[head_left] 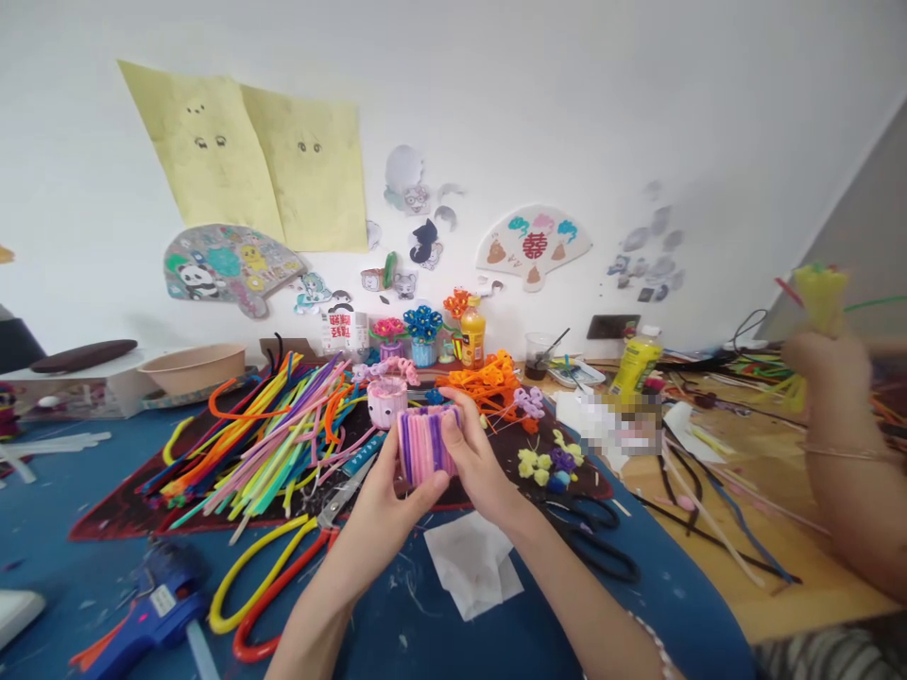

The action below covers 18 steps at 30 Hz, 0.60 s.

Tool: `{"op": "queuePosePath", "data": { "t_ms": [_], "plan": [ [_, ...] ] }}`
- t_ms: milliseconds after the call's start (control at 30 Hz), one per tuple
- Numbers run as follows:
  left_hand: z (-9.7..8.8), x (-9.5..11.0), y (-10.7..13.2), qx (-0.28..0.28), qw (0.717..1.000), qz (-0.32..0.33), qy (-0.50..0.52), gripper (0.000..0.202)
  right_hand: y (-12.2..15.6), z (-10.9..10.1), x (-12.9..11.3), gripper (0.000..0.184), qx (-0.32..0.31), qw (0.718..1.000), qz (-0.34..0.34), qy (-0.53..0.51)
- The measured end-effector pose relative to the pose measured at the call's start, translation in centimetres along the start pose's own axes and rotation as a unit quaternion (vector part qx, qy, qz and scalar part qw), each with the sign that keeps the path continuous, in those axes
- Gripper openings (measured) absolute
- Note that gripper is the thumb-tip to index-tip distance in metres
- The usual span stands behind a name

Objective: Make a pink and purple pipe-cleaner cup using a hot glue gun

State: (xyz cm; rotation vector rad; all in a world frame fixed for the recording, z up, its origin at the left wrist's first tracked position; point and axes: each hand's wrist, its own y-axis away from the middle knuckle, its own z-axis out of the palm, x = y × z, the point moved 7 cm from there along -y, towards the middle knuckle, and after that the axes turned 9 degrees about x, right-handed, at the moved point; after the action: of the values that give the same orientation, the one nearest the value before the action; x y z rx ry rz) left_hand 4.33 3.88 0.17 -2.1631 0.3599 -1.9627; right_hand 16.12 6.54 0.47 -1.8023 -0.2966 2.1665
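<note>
Between my two hands is a small round pot made of pink and purple pipe cleaners (425,449), held up over the front of the dark mat. My left hand (391,486) grips its left side, with the thumb across the lower front. On the other side my right hand (476,453) wraps round it, thumb pressed on the front and fingers behind, partly hidden. Just behind stands a pink pipe-cleaner pot with a small face (387,403). Scissors with yellow and red handles (265,538) lie beside my left forearm. A white tissue (473,565) rests below my hands.
Loose coloured pipe cleaners (262,434) pile up at left, near a blue glue gun (160,604). Black-handled scissors (591,538) lie at right, below small yellow and purple pompom-like pieces (549,460). A co-worker's arm (843,453) raises a yellow bundle (820,295) over the wooden table (751,586).
</note>
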Motion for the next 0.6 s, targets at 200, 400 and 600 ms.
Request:
{"op": "queuePosePath", "data": {
  "t_ms": [200, 400, 600],
  "plan": [
    [-2.5, 3.7, 0.9, 0.223, 0.916, 0.217, -0.254, 0.031, -0.2, -0.9, -0.5, 0.066, 0.042, 0.999, -0.025, -0.018],
    [-1.6, 6.6, 2.4, 0.270, 0.864, 0.312, -0.288, 0.013, 0.0, -0.5, -1.3, 0.070, 0.018, 0.998, -0.058, -0.020],
    [-1.8, 6.2, 2.3, 0.266, 0.879, 0.298, -0.260, 0.016, 0.1, -0.5, -1.6, 0.071, 0.010, 0.996, -0.083, -0.020]
  ]
}}
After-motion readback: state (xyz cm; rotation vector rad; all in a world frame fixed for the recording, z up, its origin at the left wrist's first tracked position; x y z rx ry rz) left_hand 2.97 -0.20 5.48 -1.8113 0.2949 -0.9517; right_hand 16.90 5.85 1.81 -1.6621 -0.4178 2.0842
